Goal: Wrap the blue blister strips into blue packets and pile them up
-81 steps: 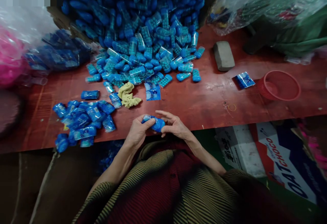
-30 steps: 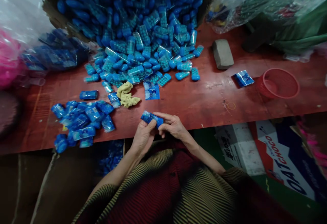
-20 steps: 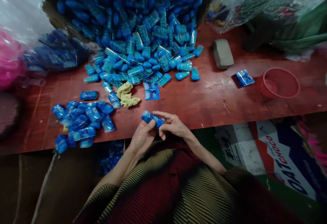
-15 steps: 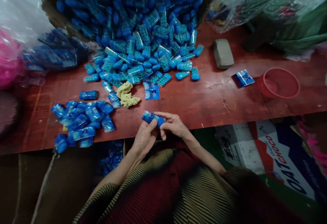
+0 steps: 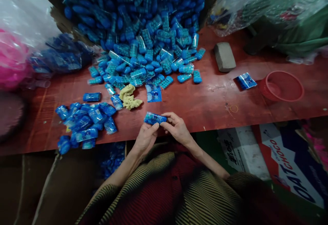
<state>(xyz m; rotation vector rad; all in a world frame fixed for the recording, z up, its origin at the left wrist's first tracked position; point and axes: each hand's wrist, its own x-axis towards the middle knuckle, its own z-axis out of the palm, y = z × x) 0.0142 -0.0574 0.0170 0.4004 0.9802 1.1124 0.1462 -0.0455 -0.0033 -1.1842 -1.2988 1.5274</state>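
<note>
A small clear bottle with a blue printed sleeve (image 5: pixel 154 118) is held level between my two hands, just above the table's front edge. My left hand (image 5: pixel 146 136) grips its left part, thumb on top. The fingers and thumb of my right hand (image 5: pixel 176 127) pinch its right end. Beyond them lies a flat blue printed sleeve (image 5: pixel 154 93), beside a crumpled yellow cloth (image 5: pixel 130 97). A large heap of blue-capped bottles with blue beads inside (image 5: pixel 143 54) spills from a carton at the back. To the left sits a pile of bottles in printed sleeves (image 5: pixel 87 120).
On the right of the red table (image 5: pixel 200 105) are a grey block (image 5: pixel 224 56), a stack of blue sleeves (image 5: pixel 245 81) and a red plastic basket (image 5: pixel 283 86). Plastic bags (image 5: pixel 61 52) stand at the back left. Printed cartons (image 5: pixel 289 163) lie below the table's front edge.
The bottle in my hands has turned nearer to level, and my right fingers have shifted along its right end. The whole view has moved slightly; the things on the table stay put.
</note>
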